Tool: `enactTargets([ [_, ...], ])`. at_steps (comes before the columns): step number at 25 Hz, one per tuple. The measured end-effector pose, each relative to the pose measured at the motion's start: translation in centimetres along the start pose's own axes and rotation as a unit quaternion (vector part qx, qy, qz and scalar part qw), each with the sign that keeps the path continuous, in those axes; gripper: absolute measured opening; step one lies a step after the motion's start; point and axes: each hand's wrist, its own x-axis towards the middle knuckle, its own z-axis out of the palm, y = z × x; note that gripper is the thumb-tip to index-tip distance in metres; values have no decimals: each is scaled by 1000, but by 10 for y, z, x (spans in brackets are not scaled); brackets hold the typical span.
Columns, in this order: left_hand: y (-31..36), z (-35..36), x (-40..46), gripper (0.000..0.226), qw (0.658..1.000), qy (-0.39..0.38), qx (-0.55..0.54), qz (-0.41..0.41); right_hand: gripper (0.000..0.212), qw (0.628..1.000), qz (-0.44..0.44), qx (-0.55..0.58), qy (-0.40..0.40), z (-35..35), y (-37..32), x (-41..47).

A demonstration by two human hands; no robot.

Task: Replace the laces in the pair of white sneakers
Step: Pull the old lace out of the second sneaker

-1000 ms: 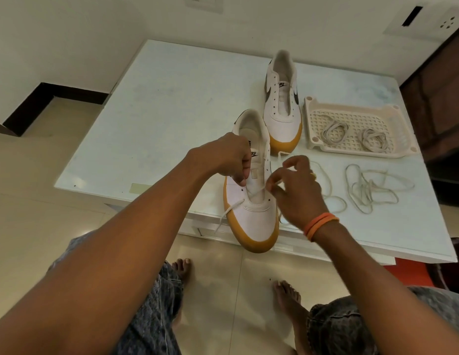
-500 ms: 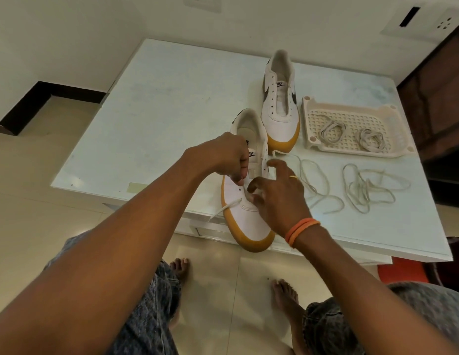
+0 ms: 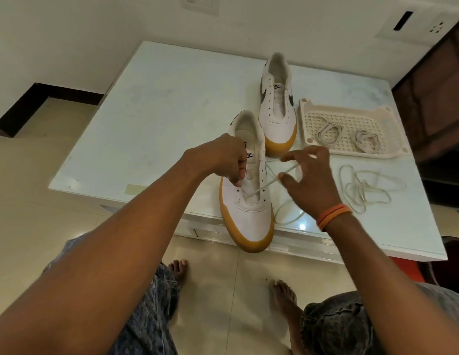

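On the white glossy worktop [image 3: 151, 103], the near white gum-soled sneaker [image 3: 249, 213] sat at the front edge, its toe overhanging. The left hand [image 3: 220, 160] pinched its eyelet flap with curled fingers, while the right hand [image 3: 310, 180] held the white flat lace [image 3: 267, 183], drawn taut from a lower eyelet. The second white sneaker [image 3: 277, 108] stood unlaced behind, beside a cream plastic tray [image 3: 351, 155].
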Motion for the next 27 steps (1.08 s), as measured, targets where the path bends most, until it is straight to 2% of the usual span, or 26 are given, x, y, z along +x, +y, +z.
enactTargets([
  [3,1,1,0,19,1000,3,7,0,21,990,-91,-78,-72,35,-22,-18],
  [6,0,1,0,16,1000,0,2,0,9,984,-80,-126,-94,47,-22,-23],
  [9,0,0,-1,15,1000,2,-5,4,3,990,-62,-69,-107,41,-21,-21],
  [14,-1,-3,-2,16,1000,14,-26,9,4,994,-14,22,-107,33,-20,-13],
  [18,-3,-5,-4,16,1000,15,-21,8,7,992,-31,50,-109,33,-18,-12],
  [19,-3,-5,-5,16,1000,16,-15,5,11,990,-16,85,-108,32,-16,-11],
  [21,-8,-7,-7,15,1000,19,-4,-7,15,973,71,208,-77,24,-7,-6],
  [22,-12,-9,-8,15,1000,21,-2,-16,14,966,112,230,-50,20,0,-2],
  [23,-17,-11,-8,15,999,24,-3,-28,13,972,125,197,-16,16,8,1],
  [24,-21,-13,-9,16,999,27,-4,-39,13,986,118,120,0,13,15,4],
  [26,-27,-15,-9,18,998,40,-2,-53,16,996,90,3,-12,9,20,6],
  [27,-30,-17,-9,19,997,51,0,-57,18,996,85,-16,-22,8,19,6],
])
